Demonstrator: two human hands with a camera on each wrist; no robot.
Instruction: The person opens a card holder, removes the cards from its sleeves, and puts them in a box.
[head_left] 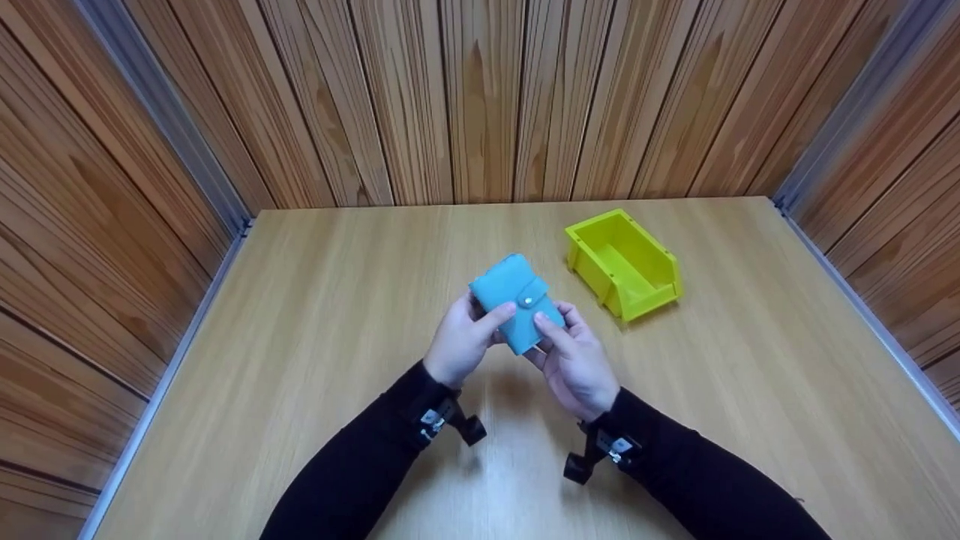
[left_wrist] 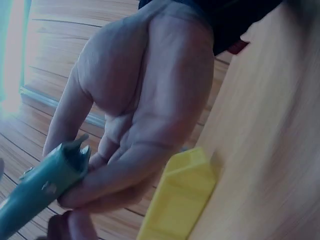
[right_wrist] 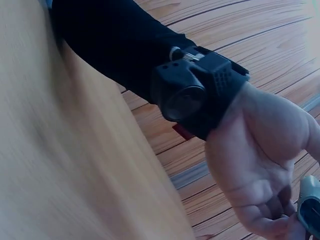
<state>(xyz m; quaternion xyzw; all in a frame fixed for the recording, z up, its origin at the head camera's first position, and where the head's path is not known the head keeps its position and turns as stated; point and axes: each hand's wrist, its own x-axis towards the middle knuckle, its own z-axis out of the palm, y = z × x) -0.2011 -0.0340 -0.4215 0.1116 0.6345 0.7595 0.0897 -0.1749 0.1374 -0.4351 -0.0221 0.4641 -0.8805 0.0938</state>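
Observation:
A small light-blue wallet (head_left: 504,289) with a snap-button strap is held tilted above the table by both hands. My left hand (head_left: 459,337) grips its left edge, thumb on the front face and fingers behind. My right hand (head_left: 576,364) pinches the lower right corner, its thumb just below the snap. In the left wrist view the wallet (left_wrist: 42,192) shows edge-on, its folded end parted slightly. Only one end of the wallet (right_wrist: 311,200) enters the right wrist view, at the lower right. Most fingers are hidden behind the wallet.
A yellow open-front bin (head_left: 626,262) stands on the wooden table (head_left: 360,300), right of and beyond the hands. Wood-panelled walls (head_left: 480,105) enclose the back and sides. Metal rails (head_left: 172,330) run along the table's side edges. Both wrists carry black camera mounts.

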